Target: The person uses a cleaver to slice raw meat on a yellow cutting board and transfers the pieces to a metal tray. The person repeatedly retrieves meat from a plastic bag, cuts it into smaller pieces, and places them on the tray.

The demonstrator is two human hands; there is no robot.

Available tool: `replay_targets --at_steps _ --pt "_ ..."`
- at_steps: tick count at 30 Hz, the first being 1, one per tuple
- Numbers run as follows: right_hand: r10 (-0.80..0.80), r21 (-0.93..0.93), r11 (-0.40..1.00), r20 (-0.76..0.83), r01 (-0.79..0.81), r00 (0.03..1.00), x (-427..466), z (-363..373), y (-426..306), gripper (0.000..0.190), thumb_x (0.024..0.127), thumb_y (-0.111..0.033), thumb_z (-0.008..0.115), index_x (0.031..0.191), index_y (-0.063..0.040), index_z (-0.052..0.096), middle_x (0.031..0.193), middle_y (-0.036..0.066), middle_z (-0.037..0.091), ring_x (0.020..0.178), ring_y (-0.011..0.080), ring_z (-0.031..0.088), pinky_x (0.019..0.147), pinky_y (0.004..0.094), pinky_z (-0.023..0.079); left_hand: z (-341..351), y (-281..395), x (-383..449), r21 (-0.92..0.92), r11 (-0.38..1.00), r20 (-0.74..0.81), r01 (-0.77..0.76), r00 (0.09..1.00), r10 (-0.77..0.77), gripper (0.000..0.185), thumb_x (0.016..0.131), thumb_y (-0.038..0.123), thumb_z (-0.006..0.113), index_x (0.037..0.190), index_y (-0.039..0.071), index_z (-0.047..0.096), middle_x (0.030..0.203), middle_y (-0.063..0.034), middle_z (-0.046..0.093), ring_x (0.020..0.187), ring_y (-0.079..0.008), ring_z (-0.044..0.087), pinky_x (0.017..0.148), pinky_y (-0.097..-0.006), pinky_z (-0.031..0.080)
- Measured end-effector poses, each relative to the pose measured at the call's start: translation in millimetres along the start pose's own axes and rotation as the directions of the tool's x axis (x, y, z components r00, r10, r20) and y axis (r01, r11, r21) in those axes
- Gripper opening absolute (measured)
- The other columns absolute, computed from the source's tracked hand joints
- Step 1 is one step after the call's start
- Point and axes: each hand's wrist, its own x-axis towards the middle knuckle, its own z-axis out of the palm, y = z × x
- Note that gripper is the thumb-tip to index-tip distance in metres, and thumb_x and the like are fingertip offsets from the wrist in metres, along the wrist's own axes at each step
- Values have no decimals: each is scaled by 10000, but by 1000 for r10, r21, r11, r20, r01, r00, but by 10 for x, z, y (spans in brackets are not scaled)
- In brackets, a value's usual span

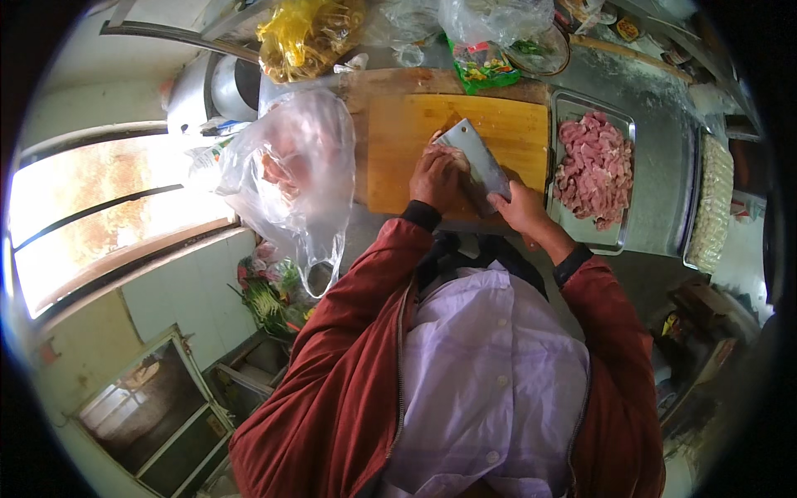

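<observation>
Over a wooden cutting board (398,134), my right hand (523,208) grips a cleaver (478,155) near its lower end, where the handle is mostly covered by my fingers. The broad metal blade stands steeply on the board, with a small hole near its far corner. Close against the blade's left side, my left hand (431,177) holds down a piece of raw meat (459,160). Most of that piece is hidden under my fingers and behind the blade. Right of the board, a metal tray (622,239) bears a heap of sliced pink meat (594,168).
Left of the board bulges a clear plastic bag (299,162) with raw meat inside. Behind lie a green food packet (482,65), a yellow bag (299,37) and a round dish (542,53). A wrapped pale pack (713,199) stands far right. Leafy vegetables (271,299) are low on the left.
</observation>
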Motion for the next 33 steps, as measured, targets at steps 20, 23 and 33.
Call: replay_targets --at_steps 20,23,33 --pt "-18 -278 960 -24 11 1000 -789 -112 -50 398 944 -399 663 957 -3 620 834 228 703 790 440 694 682 530 542 -41 -332 240 233 939 -64 255 967 -246 334 820 -7 689 1143 30 613 1123 -155 674 1050 -344 658 916 -405 550" --pt "21 -311 950 2 -20 1000 -970 -120 138 407 949 -416 654 963 -12 612 832 231 700 784 451 687 675 531 536 -210 -898 155 -191 909 -41 370 922 -384 296 851 -66 675 1133 -9 601 1055 -122 700 951 -267 694 845 -341 573" --pt "35 -93 994 -162 -50 986 -688 -114 -107 451 945 -457 651 967 -8 615 872 275 700 827 484 677 708 547 530 -511 -868 104 -766 334 150 549 658 -738 226 932 -35 669 1151 -23 614 1048 -97 719 948 -199 696 846 -327 574"
